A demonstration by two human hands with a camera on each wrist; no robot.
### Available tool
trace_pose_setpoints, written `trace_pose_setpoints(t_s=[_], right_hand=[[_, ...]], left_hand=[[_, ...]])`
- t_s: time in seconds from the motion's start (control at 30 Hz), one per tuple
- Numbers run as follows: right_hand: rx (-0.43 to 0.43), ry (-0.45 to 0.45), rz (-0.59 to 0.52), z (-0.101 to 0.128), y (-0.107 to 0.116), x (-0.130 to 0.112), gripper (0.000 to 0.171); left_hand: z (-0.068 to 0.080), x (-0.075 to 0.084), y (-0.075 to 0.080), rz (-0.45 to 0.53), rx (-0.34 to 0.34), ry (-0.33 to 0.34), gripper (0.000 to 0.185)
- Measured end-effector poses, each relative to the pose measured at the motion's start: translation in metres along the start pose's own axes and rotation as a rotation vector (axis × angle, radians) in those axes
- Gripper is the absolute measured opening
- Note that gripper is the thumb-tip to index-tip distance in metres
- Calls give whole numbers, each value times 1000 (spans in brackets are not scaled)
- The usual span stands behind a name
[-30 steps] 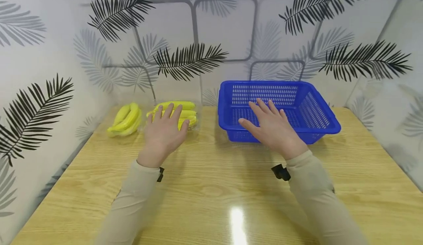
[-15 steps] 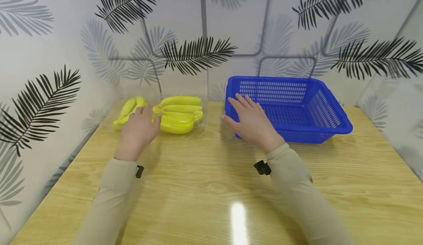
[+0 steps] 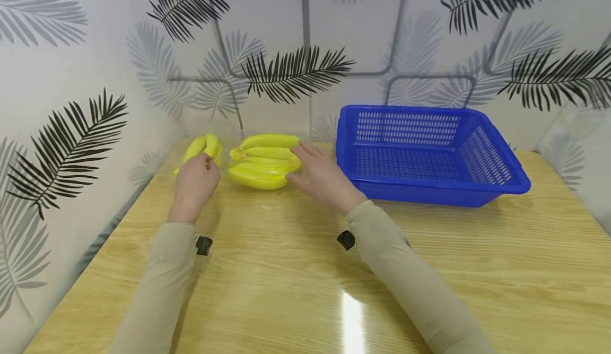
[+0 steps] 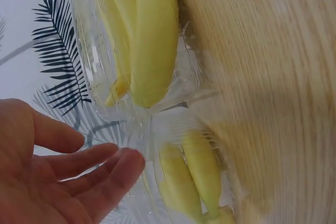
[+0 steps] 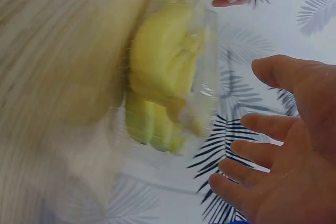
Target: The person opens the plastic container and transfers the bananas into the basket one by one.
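Note:
Two clear plastic packs of yellow bananas lie side by side near the wall. My left hand (image 3: 193,187) is over the front of the left bananas (image 3: 212,147) and hides part of them. In the left wrist view its loosely bent fingertips come right up to the edge of the clear plastic pack (image 4: 191,64). My right hand (image 3: 324,179) reaches to the right end of the other bananas (image 3: 262,157), its fingertips overlapping them in the head view. In the right wrist view its fingers are spread apart and hold nothing, with the plastic pack (image 5: 210,85) beyond them.
A blue plastic basket (image 3: 439,182) with slotted walls stands at the back right, just beyond my right hand. The wooden table (image 3: 277,269) meets a leaf-patterned wall (image 3: 343,30) behind the bananas and along the left side.
My right hand has moved left from over the basket to the right-hand bananas. My left hand has moved left, off those bananas to the left bananas. The view has shifted slightly.

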State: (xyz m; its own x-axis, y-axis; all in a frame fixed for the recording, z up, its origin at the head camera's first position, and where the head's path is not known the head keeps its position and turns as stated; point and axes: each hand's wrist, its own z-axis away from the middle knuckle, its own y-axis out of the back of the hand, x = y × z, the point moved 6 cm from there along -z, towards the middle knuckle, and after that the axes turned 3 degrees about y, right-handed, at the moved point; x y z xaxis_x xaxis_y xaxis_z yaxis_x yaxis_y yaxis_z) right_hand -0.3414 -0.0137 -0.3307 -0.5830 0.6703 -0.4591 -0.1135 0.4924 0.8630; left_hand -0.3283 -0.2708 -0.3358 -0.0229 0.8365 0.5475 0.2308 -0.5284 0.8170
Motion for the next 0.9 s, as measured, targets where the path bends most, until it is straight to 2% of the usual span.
trace_pose_setpoints(t_s=[0.17,0.33,0.43,0.63,0.73,0.9], right_hand=[[13,-19,22,-7,-12,7,61],[-19,-34,50,-9,-20,11,60],[-24,-29,58,-8,-20,10,60],[-17,-33,105,-3,-17,7,57],[-8,-27,140,0,-17,4,55],[40,-39,216,9,-15,-2,51]], left_hand=[[-3,-1,-7,-35,-75,1,44],[-3,-4,-15,9,-199,49,50],[-2,-7,-18,45,-252,75,51],[2,-8,-18,93,-244,66,38],[6,-9,-20,209,-271,70,30],[12,-13,-26,491,-335,98,19]])
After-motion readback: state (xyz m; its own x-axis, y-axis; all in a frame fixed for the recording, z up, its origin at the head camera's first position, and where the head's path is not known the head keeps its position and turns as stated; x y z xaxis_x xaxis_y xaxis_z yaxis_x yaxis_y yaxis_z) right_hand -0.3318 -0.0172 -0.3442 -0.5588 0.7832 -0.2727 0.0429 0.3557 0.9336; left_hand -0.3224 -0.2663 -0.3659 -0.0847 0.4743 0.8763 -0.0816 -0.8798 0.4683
